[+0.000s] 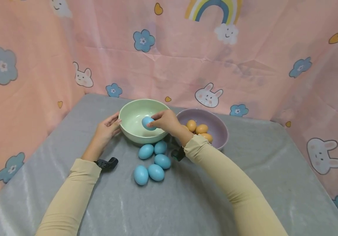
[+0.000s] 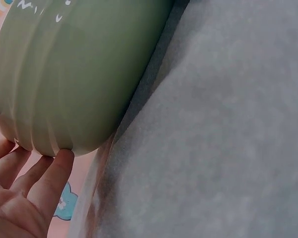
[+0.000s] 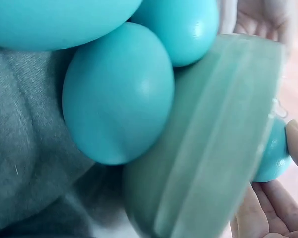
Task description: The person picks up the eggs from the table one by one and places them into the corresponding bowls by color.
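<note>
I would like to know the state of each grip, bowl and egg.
Left grip: touches green bowl
Right grip: pinches one blue egg
That blue egg: raised, at green bowl's opening
Green bowl: upright, no egg seen lying inside
Purple bowl: upright, holding orange eggs
Orange eggs: partly hidden
Five other blue eggs: on table

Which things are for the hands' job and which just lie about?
Seemingly for the job: blue egg in the right hand; green bowl the left hand touches; five loose blue eggs.

Perhaps just there: purple bowl; orange eggs inside it.
</note>
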A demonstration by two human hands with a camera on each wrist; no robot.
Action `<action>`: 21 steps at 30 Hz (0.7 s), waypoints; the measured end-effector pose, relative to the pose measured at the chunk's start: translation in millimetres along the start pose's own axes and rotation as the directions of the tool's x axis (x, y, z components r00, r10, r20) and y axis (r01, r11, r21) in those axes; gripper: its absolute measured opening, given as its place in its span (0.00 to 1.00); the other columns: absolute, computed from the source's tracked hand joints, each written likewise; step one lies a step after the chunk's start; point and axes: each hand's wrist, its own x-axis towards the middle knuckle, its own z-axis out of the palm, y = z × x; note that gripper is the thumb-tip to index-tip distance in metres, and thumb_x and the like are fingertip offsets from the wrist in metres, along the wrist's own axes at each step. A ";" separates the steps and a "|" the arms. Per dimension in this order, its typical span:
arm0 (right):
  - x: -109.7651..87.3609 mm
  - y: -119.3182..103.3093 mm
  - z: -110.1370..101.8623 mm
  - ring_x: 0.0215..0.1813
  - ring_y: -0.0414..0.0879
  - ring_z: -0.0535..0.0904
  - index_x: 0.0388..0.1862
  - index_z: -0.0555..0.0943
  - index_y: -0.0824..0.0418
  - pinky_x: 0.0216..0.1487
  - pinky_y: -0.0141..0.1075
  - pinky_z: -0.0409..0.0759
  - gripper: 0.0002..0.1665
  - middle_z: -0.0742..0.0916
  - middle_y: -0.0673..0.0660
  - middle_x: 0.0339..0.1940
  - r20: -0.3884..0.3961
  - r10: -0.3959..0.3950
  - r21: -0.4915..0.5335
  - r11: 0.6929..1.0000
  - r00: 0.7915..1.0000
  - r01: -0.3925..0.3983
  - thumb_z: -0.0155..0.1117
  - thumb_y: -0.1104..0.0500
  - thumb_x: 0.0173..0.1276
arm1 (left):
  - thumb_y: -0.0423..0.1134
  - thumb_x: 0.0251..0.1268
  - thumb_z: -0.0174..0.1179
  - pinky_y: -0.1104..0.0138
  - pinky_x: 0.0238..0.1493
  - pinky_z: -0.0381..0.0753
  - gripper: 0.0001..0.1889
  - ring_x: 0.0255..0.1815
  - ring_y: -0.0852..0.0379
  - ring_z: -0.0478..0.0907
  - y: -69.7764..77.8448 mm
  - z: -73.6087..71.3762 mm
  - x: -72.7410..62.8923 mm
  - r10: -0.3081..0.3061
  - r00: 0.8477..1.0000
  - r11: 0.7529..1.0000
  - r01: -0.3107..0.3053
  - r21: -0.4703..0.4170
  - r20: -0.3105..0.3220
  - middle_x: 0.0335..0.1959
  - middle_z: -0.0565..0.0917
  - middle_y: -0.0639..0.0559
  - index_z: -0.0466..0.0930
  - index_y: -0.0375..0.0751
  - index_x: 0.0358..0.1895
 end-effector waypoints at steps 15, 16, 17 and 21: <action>13.7 8.2 15.5 0.54 0.50 0.85 0.53 0.86 0.62 0.51 0.35 0.87 0.26 0.89 0.58 0.52 0.059 -0.040 -0.155 0.987 0.997 0.049 0.79 0.55 0.56 | 0.42 0.78 0.51 0.68 0.67 0.77 0.30 0.77 0.50 0.64 1.0 1.6 -0.5 0.004 1.000 1.000 -0.004 0.004 -0.010 0.79 0.60 0.47 0.57 0.45 0.78; 14.0 8.0 16.0 0.53 0.50 0.85 0.54 0.86 0.62 0.51 0.35 0.87 0.26 0.89 0.58 0.53 0.066 -0.037 -0.157 0.987 0.997 0.047 0.79 0.55 0.56 | 0.42 0.78 0.51 0.67 0.67 0.77 0.30 0.77 0.50 0.64 1.0 1.6 -1.0 0.004 1.000 1.000 -0.004 0.010 -0.014 0.79 0.60 0.48 0.57 0.45 0.78; 14.2 7.8 16.4 0.53 0.50 0.85 0.54 0.86 0.62 0.51 0.36 0.87 0.26 0.89 0.58 0.53 0.073 -0.034 -0.162 0.986 0.997 0.045 0.79 0.55 0.56 | 0.42 0.78 0.51 0.66 0.68 0.77 0.30 0.77 0.51 0.64 0.8 1.6 -1.2 0.003 1.000 1.000 -0.003 0.017 -0.016 0.79 0.60 0.48 0.57 0.45 0.78; 14.7 7.7 18.0 0.56 0.49 0.84 0.54 0.86 0.61 0.56 0.36 0.86 0.26 0.89 0.57 0.53 0.086 -0.035 -0.220 0.974 0.996 0.053 0.79 0.55 0.57 | 0.43 0.78 0.52 0.66 0.67 0.77 0.30 0.76 0.51 0.65 0.2 2.1 -1.0 0.003 1.000 1.000 -0.003 0.022 -0.018 0.79 0.60 0.48 0.57 0.45 0.78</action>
